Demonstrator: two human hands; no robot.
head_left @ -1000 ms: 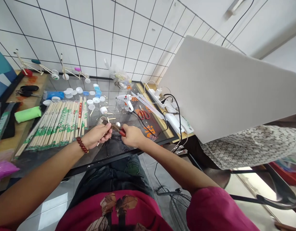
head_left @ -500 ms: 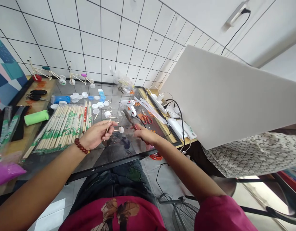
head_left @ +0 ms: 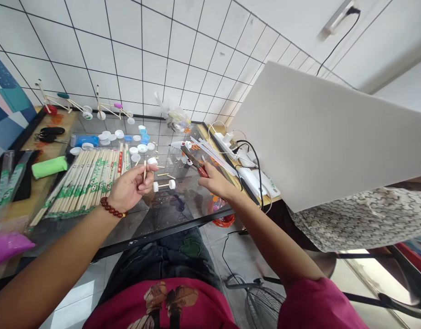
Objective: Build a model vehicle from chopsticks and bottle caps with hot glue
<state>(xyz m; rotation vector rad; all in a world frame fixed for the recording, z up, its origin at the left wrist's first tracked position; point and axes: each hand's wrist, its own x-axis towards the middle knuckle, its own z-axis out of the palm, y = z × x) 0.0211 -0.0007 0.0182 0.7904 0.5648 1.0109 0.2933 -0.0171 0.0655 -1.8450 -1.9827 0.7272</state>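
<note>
Between the thumb and fingers of my left hand [head_left: 133, 185] is a short wooden stick [head_left: 144, 171], held roughly upright. My right hand [head_left: 215, 180] grips red-handled pliers [head_left: 195, 161], whose dark jaws point up and left, over the white hot glue gun [head_left: 179, 145]. A small axle with white caps on both ends [head_left: 164, 185] lies on the dark glass tabletop [head_left: 165, 214] between my hands. Just beyond it are cut stick pieces [head_left: 166, 175], and a white bottle cap [head_left: 152, 161] sits by my left fingertips.
Wrapped chopsticks [head_left: 83, 183] are spread on the left, with several loose caps [head_left: 142, 148] behind. Two stick-and-cap models [head_left: 104, 109] stand along the tiled wall. Glue sticks [head_left: 213, 155] and a power strip [head_left: 224, 146] lie right. A large pale board [head_left: 327, 137] leans at right.
My left hand has drawn back left with the stick, uncovering the capped axle. My right hand has shifted right and up with the pliers, whose jaws now overlap the glue gun.
</note>
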